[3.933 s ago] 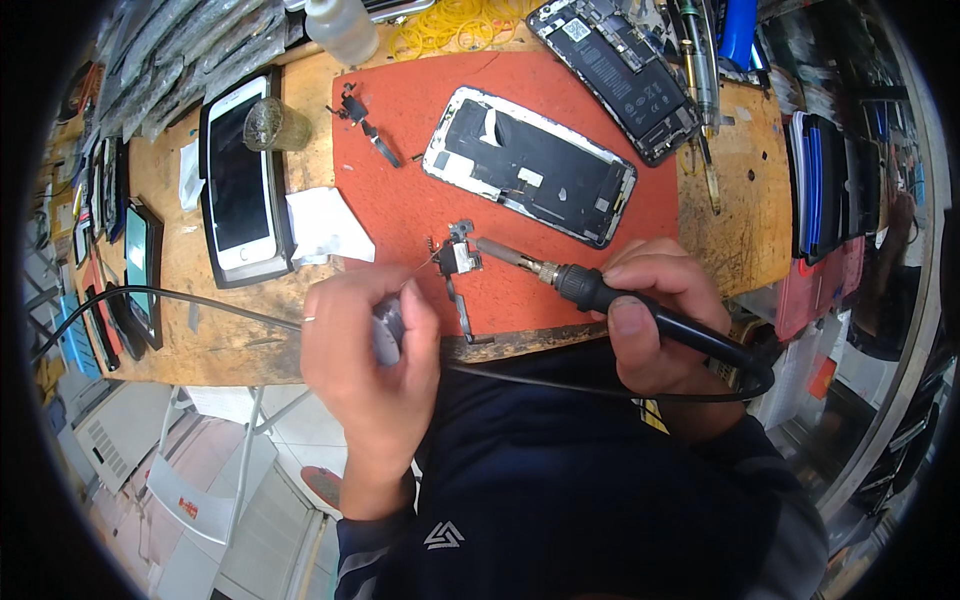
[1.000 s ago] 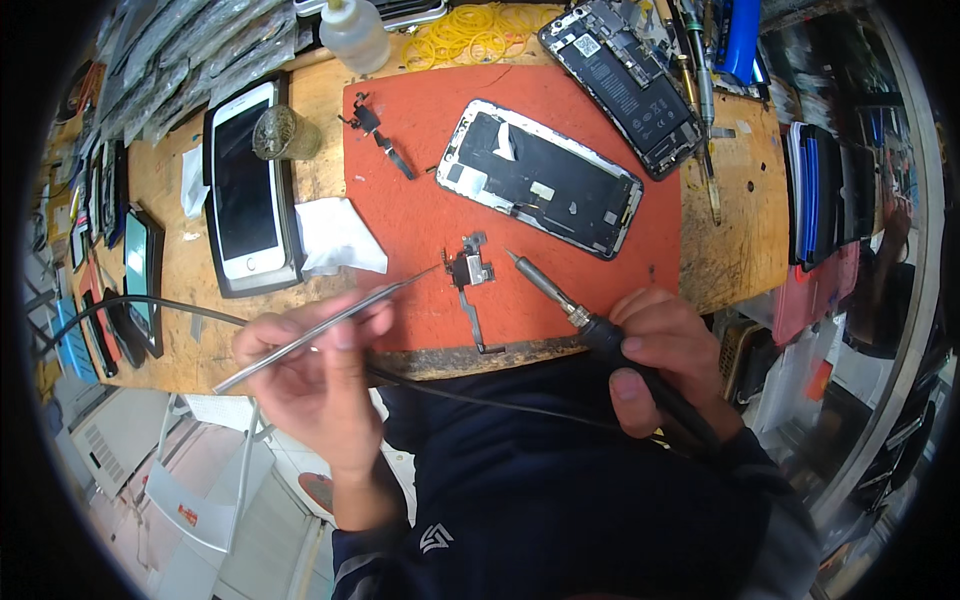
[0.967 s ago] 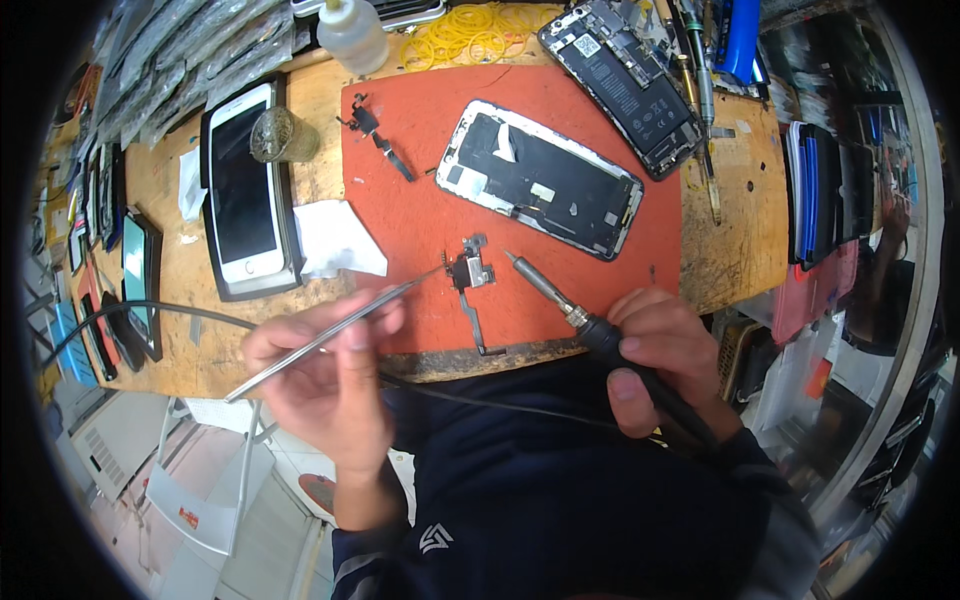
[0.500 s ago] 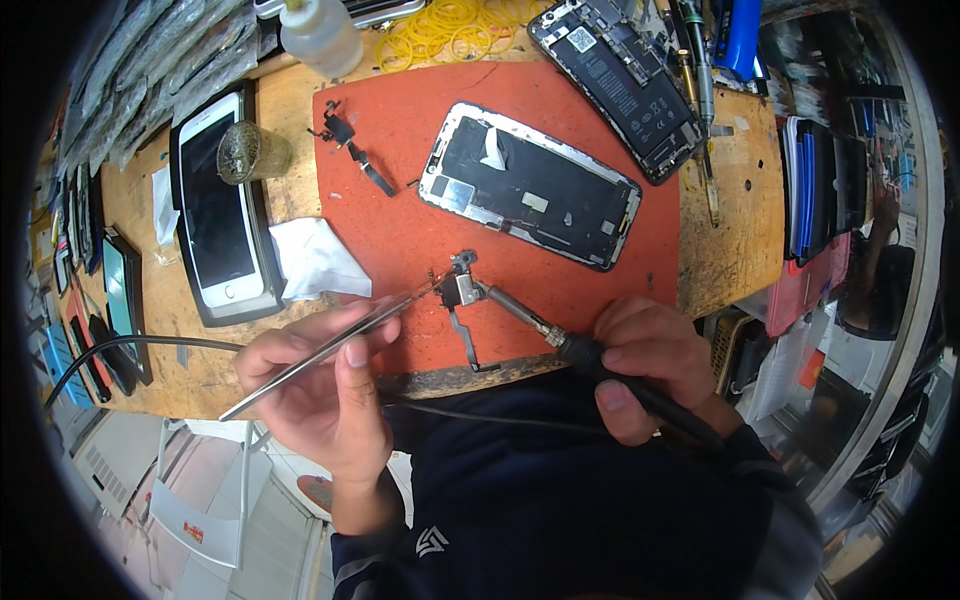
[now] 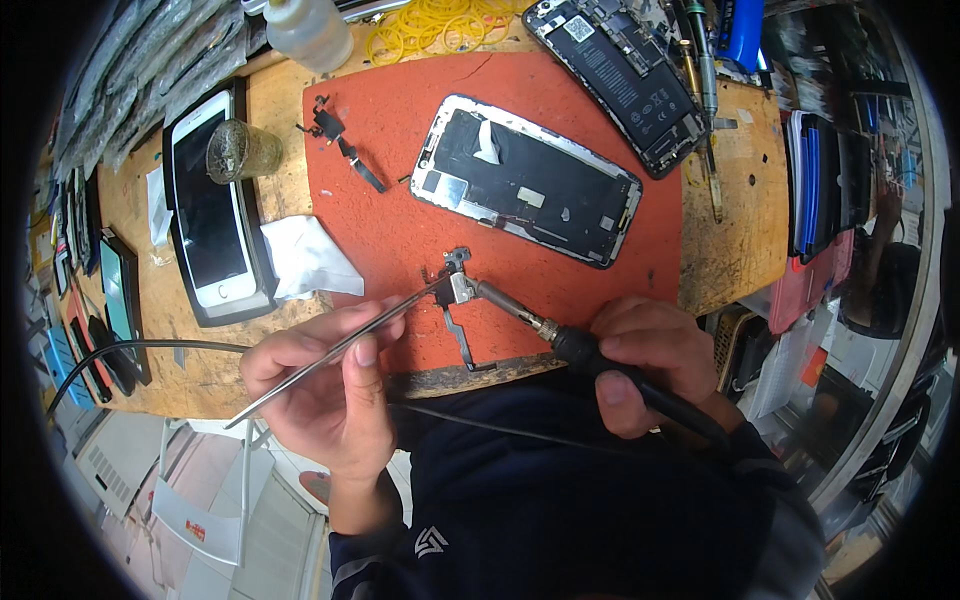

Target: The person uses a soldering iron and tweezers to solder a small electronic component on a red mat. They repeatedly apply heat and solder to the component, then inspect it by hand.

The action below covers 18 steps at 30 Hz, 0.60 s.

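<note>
My left hand (image 5: 325, 385) is closed around metal tweezers (image 5: 335, 352), whose tips meet the left side of a small phone flex cable part (image 5: 455, 290). A dark ribbon tail hangs from that part toward the front edge of the red mat (image 5: 400, 240). In my right hand (image 5: 655, 360) is a soldering iron (image 5: 570, 345) with a black handle. Its tip end reaches the right side of the part's silver piece; whether it touches cannot be made out. Beyond them lies a phone screen assembly (image 5: 530, 185), back side up. A second flex cable (image 5: 345, 145) rests at the mat's upper left.
An opened phone body (image 5: 625, 90) lies at the back right, near several screwdrivers (image 5: 703, 60). On the left, a small cup (image 5: 243, 152) stands on a white phone (image 5: 210, 215), beside a white wipe (image 5: 310, 258). A plastic bottle (image 5: 308, 35) and yellow rubber bands (image 5: 440, 25) are at the back.
The view has shifted slightly. The tweezers' tips sit a little closer against the flex cable part, and the part has turned slightly. Both hands keep their holds.
</note>
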### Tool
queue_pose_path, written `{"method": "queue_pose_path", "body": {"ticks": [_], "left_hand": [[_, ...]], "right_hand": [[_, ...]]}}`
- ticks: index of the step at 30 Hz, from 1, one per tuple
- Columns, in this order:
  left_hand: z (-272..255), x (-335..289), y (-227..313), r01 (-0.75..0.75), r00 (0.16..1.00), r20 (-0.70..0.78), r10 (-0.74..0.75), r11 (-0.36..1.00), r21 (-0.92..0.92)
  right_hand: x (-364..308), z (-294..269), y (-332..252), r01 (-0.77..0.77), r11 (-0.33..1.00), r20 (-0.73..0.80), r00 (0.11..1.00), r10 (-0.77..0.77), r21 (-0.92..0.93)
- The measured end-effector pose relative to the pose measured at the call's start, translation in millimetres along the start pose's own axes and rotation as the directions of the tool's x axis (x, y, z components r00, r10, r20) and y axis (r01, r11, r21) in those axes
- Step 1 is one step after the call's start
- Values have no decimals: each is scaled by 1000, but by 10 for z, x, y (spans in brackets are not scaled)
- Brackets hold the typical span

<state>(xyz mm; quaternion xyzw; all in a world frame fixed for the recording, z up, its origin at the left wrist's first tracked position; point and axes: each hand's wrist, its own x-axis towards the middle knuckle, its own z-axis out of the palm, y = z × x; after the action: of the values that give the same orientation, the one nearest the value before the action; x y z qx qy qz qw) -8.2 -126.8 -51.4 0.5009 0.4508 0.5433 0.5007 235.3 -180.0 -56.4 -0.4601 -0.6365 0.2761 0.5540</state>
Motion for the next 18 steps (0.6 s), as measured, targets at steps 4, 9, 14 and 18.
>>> {"method": "queue_pose_path", "body": {"ticks": [4, 9, 14, 18], "left_hand": [[4, 10, -16, -19, 1000, 11, 19, 1000, -5], [-4, 14, -21, -39, 999, 15, 39, 999, 26], [2, 13, -23, -50, 999, 12, 49, 998, 30], [12, 13, -22, -54, 999, 10, 53, 998, 25]], "right_hand": [[-4, 14, 11, 10, 1000, -22, 1000, -10, -13], [-6, 20, 12, 3, 1000, -31, 1000, -4, -11], [-8, 20, 11, -6, 1000, -35, 999, 6, 4], [-5, 14, 3, -8, 1000, -22, 1000, 8, -14]]}}
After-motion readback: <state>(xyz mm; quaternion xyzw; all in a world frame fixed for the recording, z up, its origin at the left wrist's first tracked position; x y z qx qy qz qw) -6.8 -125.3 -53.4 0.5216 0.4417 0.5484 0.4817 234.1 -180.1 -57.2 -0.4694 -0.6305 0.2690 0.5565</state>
